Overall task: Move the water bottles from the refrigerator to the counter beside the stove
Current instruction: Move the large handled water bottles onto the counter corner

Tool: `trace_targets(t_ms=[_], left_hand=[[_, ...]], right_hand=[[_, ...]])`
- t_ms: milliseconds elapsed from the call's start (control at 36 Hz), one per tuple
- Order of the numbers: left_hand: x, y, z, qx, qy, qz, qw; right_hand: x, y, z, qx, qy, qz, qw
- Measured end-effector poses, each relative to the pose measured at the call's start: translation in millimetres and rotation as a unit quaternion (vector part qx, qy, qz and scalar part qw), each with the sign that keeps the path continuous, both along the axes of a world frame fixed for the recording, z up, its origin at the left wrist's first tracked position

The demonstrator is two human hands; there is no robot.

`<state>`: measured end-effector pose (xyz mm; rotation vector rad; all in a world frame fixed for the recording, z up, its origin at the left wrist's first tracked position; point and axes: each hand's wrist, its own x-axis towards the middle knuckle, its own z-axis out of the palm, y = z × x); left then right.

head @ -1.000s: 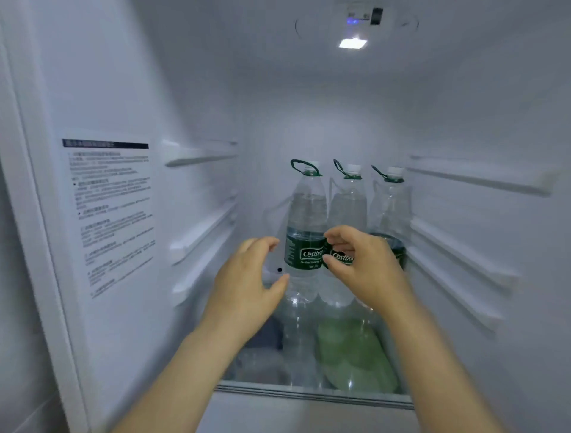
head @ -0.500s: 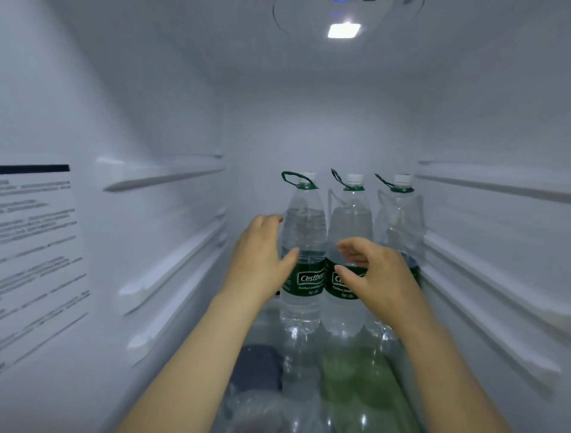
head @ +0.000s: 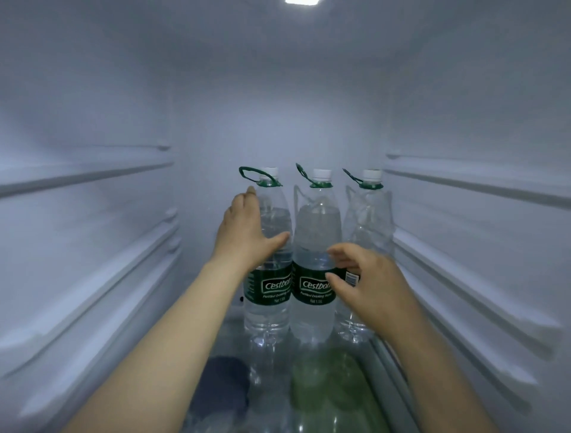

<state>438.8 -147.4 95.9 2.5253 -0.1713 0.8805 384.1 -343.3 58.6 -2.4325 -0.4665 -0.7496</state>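
My right hand [head: 367, 281] hovers open by the middle clear green-labelled water bottle [head: 315, 247]; my left hand [head: 247, 231] cups the left clear bottle [head: 272, 278], not closed. On the fridge shelf, they stand touching, so one could topple another.

1. This is the inside of a household refrigerator [head: 278, 102], the kind found in a home kitchen: smooth white walls close in on both sides, at the back and overhead.
2. Moulded shelf rails [head: 92, 247] run along both side walls, left of the left hand's fingers [head: 247, 201] and right of the right hand's fingers [head: 343, 250].
3. A white lamp [head: 301, 1] glows in the ceiling, far above the fingertips.
4. Three bottles of drinking water [head: 315, 222] stand upright in a row on a clear glass shelf [head: 234, 333], right at the fingers.
5. Below the fingers, green produce [head: 333, 380] shows blurred through the glass.
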Motion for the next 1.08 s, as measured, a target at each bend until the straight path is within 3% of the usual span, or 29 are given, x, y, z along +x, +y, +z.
trace_targets(t_ms=[333, 583, 1083], left_hand=[[9.7, -0.9, -7.6, -0.107, -0.021, -0.049, 0.993], [-8.0, 9.0, -12.5, -0.165, -0.047, -0.050, 0.984], [-39.0, 36.5, -26.0, -0.202, -0.080, -0.023, 0.976]], right_hand=[[8.6, 5.4, -13.4, 0.001, 0.011, 0.017, 1.000], [15.3, 21.9, -34.8, -0.013, 0.077, 0.044, 0.996], [44.5, 69.1, -67.9, 0.030, 0.169, 0.098, 0.980]])
